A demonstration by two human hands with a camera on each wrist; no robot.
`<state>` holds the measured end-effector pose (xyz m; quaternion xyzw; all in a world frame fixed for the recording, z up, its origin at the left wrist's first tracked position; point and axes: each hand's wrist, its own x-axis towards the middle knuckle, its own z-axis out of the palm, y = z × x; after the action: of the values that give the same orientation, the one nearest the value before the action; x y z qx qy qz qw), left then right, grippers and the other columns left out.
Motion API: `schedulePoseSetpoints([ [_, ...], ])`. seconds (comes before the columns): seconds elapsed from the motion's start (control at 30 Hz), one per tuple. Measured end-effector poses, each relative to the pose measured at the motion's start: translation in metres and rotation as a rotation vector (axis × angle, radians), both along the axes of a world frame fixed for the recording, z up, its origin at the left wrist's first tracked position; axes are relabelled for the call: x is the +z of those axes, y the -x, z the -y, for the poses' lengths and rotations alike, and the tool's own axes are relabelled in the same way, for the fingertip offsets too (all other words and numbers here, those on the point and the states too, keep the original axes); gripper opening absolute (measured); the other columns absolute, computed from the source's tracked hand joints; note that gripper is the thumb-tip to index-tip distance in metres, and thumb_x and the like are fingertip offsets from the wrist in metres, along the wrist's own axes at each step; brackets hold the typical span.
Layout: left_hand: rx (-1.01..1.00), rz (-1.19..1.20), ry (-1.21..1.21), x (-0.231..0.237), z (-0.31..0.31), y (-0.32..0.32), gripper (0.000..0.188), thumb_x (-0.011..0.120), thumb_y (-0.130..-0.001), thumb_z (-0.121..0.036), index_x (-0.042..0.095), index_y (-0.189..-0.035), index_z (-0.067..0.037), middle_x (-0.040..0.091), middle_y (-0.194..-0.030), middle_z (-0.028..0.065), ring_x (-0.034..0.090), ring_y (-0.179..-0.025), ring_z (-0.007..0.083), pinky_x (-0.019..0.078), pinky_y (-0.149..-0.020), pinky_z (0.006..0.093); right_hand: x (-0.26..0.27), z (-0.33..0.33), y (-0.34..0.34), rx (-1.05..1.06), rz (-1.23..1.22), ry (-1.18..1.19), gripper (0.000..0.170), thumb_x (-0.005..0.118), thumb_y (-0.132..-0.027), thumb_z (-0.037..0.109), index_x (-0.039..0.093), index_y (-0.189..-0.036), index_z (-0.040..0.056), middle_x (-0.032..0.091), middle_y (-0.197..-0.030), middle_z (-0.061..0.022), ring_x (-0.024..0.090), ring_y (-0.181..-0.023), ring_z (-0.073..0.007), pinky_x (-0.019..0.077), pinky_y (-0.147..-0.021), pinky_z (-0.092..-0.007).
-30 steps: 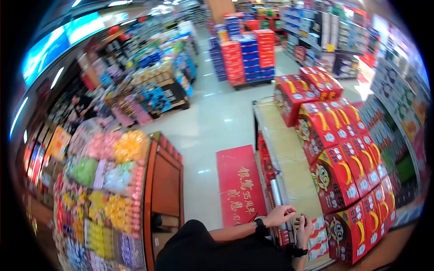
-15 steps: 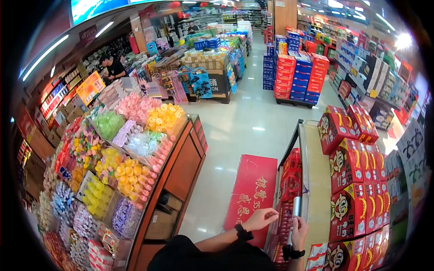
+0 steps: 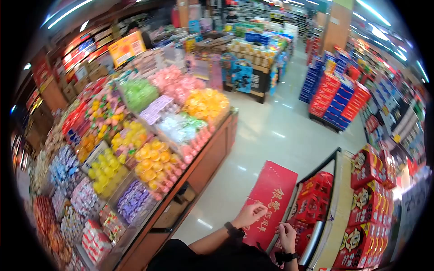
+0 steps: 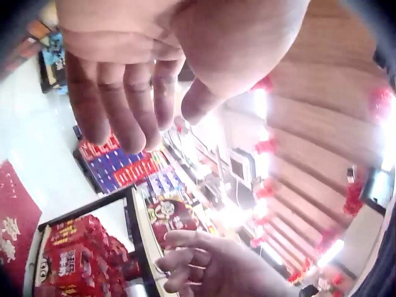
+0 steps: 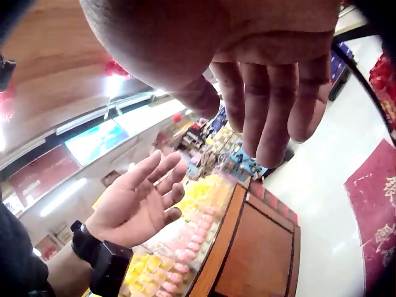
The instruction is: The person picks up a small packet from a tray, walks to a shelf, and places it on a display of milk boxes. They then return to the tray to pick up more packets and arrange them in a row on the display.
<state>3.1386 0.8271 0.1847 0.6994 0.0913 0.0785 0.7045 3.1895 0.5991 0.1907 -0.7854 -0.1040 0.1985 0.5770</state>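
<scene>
My left hand (image 3: 249,214) is held out in front of my body, fingers loosely bent and nothing in them. It overlaps the red floor mat (image 3: 271,198) with gold lettering in the head view. My right hand (image 3: 287,237) hovers to its right, beside the shelf stand with red packages (image 3: 313,198), and is likewise without anything in it. Relaxed, hanging fingers (image 4: 133,111) show in the left wrist view. The right wrist view shows similar slack fingers (image 5: 266,111) on the other hand. A gap separates the two hands.
On the left stands a candy display (image 3: 135,158) with colourful bagged sweets and a wooden side (image 3: 212,158). To the right, red milk cartons (image 3: 355,246) are stacked on a yellowish shelf top (image 3: 337,203). Red and blue boxes (image 3: 337,97) stand farther along the aisle floor (image 3: 253,135).
The head view has turned left, so the candy display fills more of it and the cartons slide right. My hands have shifted from the shelf's edge to over the mat, still holding nothing.
</scene>
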Motion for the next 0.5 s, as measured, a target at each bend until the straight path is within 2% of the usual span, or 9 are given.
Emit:
schedulePoseSetpoints([
  [0.1, 0.242, -0.04, -0.103, 0.003, -0.05, 0.035, 0.027, 0.064, -0.098, -0.026, 0.068, -0.109, -0.001, 0.072, -0.091, 0.0058, 0.064, -0.076, 0.0106, 0.053, -0.073, 0.0268, 0.002, -0.05, -0.006, 0.201, 0.061, 0.051, 0.024, 0.057, -0.101, 0.014, 0.064, -0.109, -0.0073, 0.071, -0.086, -0.0121, 0.069, -0.075, -0.016, 0.0544, -0.069, -0.0283],
  [0.23, 0.5, -0.033, -0.008, -0.022, -0.091, 0.085, 0.028, 0.064, -0.098, -0.025, 0.069, -0.11, 0.0, 0.072, -0.091, 0.0055, 0.064, -0.077, 0.0101, 0.0525, -0.073, 0.0259, 0.0, -0.106, -0.014, 0.444, 0.056, 0.017, 0.024, 0.057, -0.101, 0.014, 0.064, -0.11, -0.0065, 0.071, -0.086, -0.0122, 0.069, -0.075, -0.0156, 0.0542, -0.068, -0.0281],
  [0.33, 0.572, -0.16, 0.02, -0.007, -0.104, 0.12, 0.029, 0.062, -0.099, -0.024, 0.067, -0.114, 0.001, 0.071, -0.099, 0.0065, 0.065, -0.088, 0.0128, 0.0526, -0.079, 0.0273, -0.006, -0.146, -0.016, 0.551, 0.095, -0.004, 0.024, 0.057, -0.101, 0.014, 0.064, -0.11, -0.0066, 0.071, -0.086, -0.0117, 0.069, -0.075, -0.0147, 0.0539, -0.067, -0.0271],
  [0.43, 0.633, -0.115, 0.095, -0.03, -0.109, 0.133, 0.031, 0.061, -0.1, -0.027, 0.066, -0.116, -0.001, 0.071, -0.1, 0.0057, 0.065, -0.088, 0.0123, 0.0524, -0.076, 0.0271, 0.002, -0.179, -0.017, 0.647, 0.086, -0.044, 0.023, 0.057, -0.101, 0.013, 0.064, -0.111, -0.0066, 0.071, -0.087, -0.0111, 0.069, -0.076, -0.0142, 0.0545, -0.068, -0.0266],
  [0.5, 0.645, -0.156, 0.178, -0.014, -0.11, 0.136, 0.032, 0.06, -0.101, -0.03, 0.065, -0.117, -0.002, 0.07, -0.101, 0.0054, 0.064, -0.088, 0.0121, 0.0519, -0.075, 0.0266, -0.001, -0.196, -0.019, 0.684, 0.085, -0.031, 0.024, 0.059, -0.1, 0.015, 0.065, -0.111, -0.0061, 0.072, -0.087, -0.0122, 0.07, -0.077, -0.0148, 0.0555, -0.07, -0.0275],
])
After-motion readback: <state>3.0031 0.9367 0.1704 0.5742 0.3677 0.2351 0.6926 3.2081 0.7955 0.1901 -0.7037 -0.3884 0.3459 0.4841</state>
